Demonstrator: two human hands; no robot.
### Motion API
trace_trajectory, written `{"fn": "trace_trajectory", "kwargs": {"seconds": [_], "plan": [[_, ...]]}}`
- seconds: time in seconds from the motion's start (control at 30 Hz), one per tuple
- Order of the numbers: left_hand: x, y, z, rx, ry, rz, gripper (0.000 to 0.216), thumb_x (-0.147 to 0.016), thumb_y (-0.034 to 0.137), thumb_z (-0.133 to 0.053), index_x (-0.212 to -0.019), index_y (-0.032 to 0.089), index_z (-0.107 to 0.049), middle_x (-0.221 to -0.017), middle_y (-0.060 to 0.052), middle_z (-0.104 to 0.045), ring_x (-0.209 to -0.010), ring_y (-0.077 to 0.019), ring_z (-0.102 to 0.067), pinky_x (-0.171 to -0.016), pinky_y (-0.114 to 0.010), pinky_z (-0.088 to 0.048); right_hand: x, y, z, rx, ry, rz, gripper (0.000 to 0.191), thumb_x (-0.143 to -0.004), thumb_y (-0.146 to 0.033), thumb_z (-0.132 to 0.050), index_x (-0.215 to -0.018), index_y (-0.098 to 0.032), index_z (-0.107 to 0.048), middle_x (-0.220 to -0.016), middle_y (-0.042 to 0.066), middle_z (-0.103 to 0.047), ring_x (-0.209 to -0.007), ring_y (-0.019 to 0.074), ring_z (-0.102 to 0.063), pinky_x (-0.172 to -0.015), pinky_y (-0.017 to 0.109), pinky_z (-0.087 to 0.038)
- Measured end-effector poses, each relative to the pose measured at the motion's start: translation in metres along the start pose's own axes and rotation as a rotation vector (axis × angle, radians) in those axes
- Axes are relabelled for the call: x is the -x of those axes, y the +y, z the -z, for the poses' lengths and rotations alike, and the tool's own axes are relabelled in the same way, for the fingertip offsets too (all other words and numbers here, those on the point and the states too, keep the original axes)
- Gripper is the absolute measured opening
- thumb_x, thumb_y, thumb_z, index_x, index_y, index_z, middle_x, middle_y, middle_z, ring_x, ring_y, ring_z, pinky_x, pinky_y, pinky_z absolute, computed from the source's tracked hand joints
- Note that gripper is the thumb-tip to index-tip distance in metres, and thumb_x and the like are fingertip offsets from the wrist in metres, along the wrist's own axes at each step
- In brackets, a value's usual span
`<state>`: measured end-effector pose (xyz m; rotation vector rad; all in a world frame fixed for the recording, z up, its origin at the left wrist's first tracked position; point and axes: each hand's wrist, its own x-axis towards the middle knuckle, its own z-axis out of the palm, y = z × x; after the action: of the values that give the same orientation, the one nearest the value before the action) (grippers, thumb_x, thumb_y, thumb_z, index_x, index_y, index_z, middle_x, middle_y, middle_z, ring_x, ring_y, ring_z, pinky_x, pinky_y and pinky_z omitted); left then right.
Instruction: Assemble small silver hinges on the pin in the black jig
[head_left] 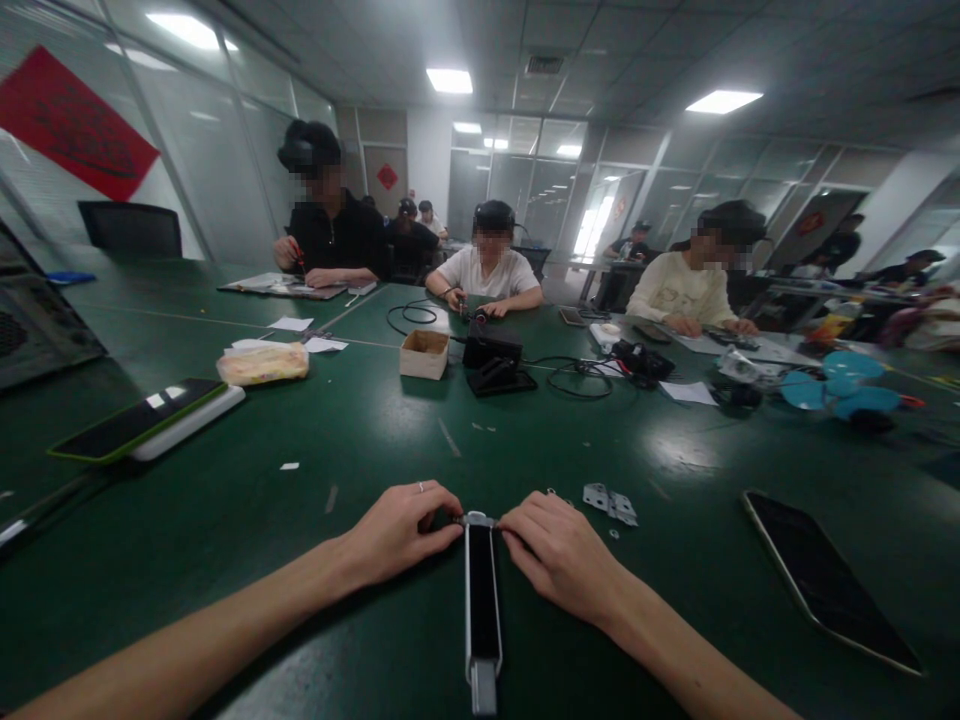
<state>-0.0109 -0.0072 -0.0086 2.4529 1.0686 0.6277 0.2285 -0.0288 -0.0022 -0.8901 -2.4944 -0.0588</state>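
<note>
A slim white bar with a black face (482, 590) lies on the green table, pointing toward me, with a grey metal tip at its near end. Across its far end sits a small grey metal piece (478, 520). My left hand (405, 530), a ring on one finger, pinches the left end of that piece. The right end is between the closed fingers of my right hand (559, 550); its fingertips partly hide the contact. Beyond my right hand lie a metal hinge (611, 503) and a small ring-shaped part (614, 534).
On the right lies a phone (829, 580). A flat black device with a green edge (139, 420) rests at the left. Farther back are a small open box (424, 356), a black stand (495, 360), cables and a blue-bladed fan (840, 385). Several people sit across the table.
</note>
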Motion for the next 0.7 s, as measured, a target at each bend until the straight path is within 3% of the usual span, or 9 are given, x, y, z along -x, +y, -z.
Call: {"fn": "trace_trajectory", "kwargs": {"seconds": [0.7], "plan": [[-0.0011, 0.0015, 0.0002, 0.005, 0.01, -0.008, 0.011, -0.085, 0.024, -0.056, -0.092, 0.017, -0.061, -0.08, 0.0, -0.058, -0.059, -0.0092, -0.051, -0.056, -0.02, -0.04, -0.0002, 0.0005, 0.0, 0.016, -0.023, 0.001, 0.012, -0.086, -0.01, -0.053, -0.093, -0.015, -0.062, -0.084, 0.005, -0.066, -0.077, 0.016, -0.057, -0.068, 0.029, -0.044]]}}
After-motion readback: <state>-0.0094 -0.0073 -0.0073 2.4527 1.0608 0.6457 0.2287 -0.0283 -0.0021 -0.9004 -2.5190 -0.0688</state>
